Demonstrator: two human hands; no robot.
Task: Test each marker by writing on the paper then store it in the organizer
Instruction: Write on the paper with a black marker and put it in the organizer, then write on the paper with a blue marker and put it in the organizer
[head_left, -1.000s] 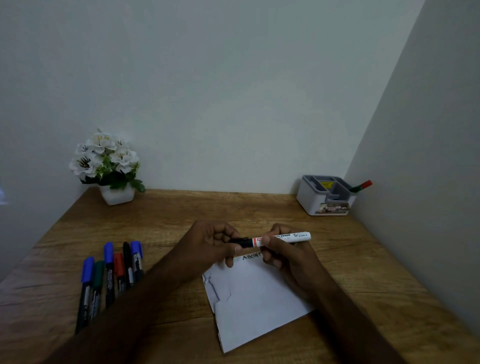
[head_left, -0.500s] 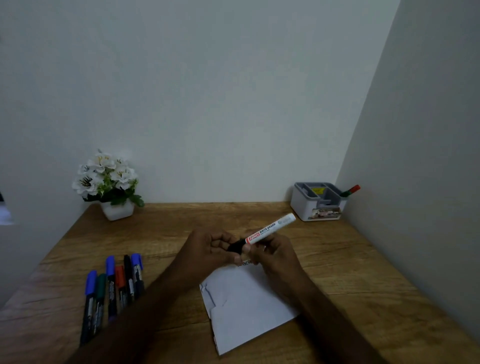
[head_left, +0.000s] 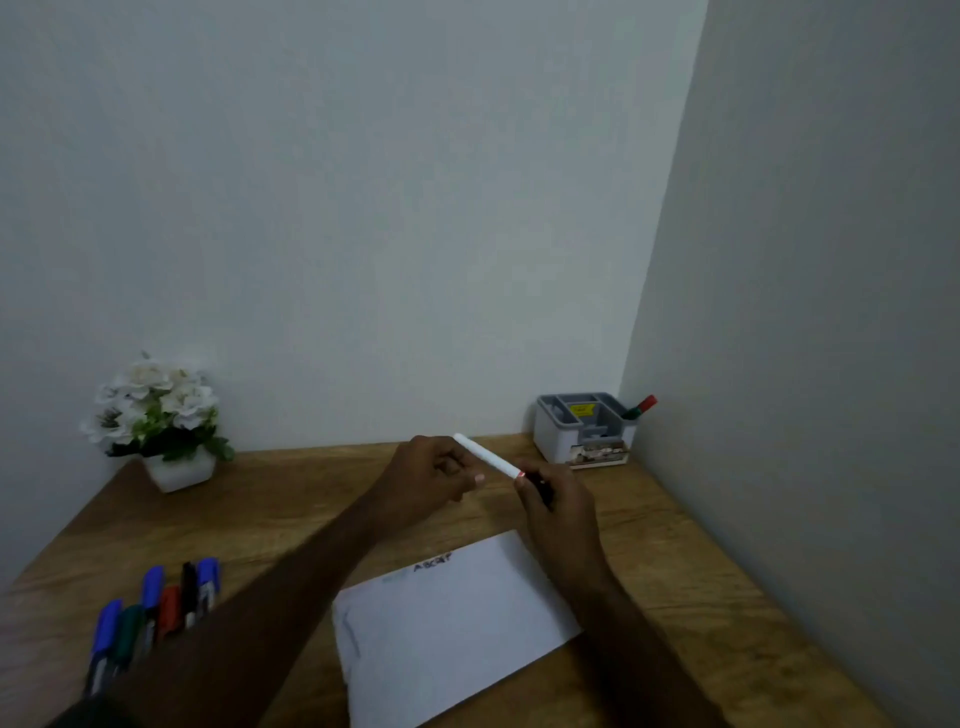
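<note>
head view: the right hand (head_left: 558, 501) grips the capped white marker (head_left: 485, 456) above the surface (head_left: 291, 499), short of the organizer (head_left: 582, 434); left hand (head_left: 431, 480) fingers curl beside it, contact unclear. a loose cap could drop mid-carry.

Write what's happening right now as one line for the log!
stage: capped marker in air | right hand: grips white marker at black cap | left hand: beside barrel | paper: writing on it | organizer: one marker inside

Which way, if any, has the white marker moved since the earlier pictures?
Yes: the white marker has moved off the paper, toward the organizer.
</note>
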